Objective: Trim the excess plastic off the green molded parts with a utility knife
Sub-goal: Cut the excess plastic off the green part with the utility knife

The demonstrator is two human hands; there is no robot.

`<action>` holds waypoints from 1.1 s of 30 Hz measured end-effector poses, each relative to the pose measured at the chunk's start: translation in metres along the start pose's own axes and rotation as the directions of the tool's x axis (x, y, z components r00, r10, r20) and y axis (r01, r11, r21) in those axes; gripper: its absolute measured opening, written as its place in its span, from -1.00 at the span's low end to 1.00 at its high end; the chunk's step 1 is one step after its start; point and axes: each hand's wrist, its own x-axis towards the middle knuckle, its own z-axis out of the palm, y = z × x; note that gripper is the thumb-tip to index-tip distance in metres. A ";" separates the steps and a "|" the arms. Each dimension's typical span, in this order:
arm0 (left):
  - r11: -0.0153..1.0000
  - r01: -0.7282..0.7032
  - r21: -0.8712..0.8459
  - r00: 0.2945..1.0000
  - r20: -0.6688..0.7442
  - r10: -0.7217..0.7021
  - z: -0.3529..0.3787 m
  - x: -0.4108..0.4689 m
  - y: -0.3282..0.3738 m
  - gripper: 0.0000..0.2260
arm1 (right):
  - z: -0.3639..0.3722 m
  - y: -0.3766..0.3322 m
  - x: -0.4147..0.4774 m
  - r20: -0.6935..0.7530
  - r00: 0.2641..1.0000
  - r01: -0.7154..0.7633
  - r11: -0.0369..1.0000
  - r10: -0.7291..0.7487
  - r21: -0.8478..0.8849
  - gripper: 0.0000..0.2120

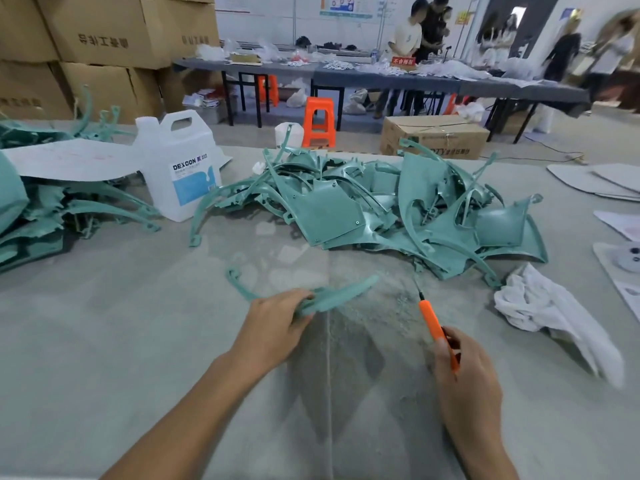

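My left hand (277, 327) grips a curved green molded part (341, 294) low over the grey table (138, 341), fingers curled round its near end. Its thin hooked end (235, 277) sticks out to the left. My right hand (464, 379) holds an orange utility knife (433, 323) by the handle, blade tip pointing up and away, a short way right of the part. Knife and part are apart. A big heap of green molded parts (398, 209) lies beyond both hands.
A second heap of green parts (52, 216) lies at the left under a white sheet. A white DEXCON jug (180, 168) stands beside it. A crumpled white cloth (547, 313) lies at the right. Grey boards (602, 181), an orange stool (318, 123), cartons and people lie beyond.
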 end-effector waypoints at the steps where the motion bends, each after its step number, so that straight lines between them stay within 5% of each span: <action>1: 1.000 -0.016 -0.001 0.999 -0.033 0.016 -0.007 -0.001 0.001 -0.74 | 0.000 0.000 -0.001 -0.002 1.000 -0.011 1.000 0.011 0.017 -0.75; 6: 0.986 -0.027 -0.163 0.996 -0.091 0.012 -0.044 -0.012 0.016 -0.71 | -0.001 -0.003 -0.003 -0.053 0.996 -0.070 0.995 0.074 0.072 -0.73; 13: 0.981 0.086 0.175 0.976 0.184 -0.119 -0.070 -0.025 0.011 -0.84 | -0.006 -0.009 -0.008 -0.093 0.995 -0.034 0.994 0.044 0.102 -0.58; 25: 0.972 0.134 0.194 0.949 0.256 -0.182 -0.068 -0.022 0.009 -0.73 | -0.012 -0.017 -0.011 -0.021 0.998 -0.062 0.998 0.062 0.018 -0.70; 30: 0.970 0.179 0.163 0.928 0.301 -0.221 -0.082 -0.024 -0.001 -0.70 | -0.017 -0.040 -0.023 0.081 0.996 0.030 0.994 -0.039 0.109 -0.68; 33: 0.966 0.211 0.153 0.918 0.308 -0.249 -0.083 -0.025 -0.003 -0.69 | -0.010 -0.060 -0.027 0.361 0.932 -0.089 0.955 -0.020 0.283 -0.73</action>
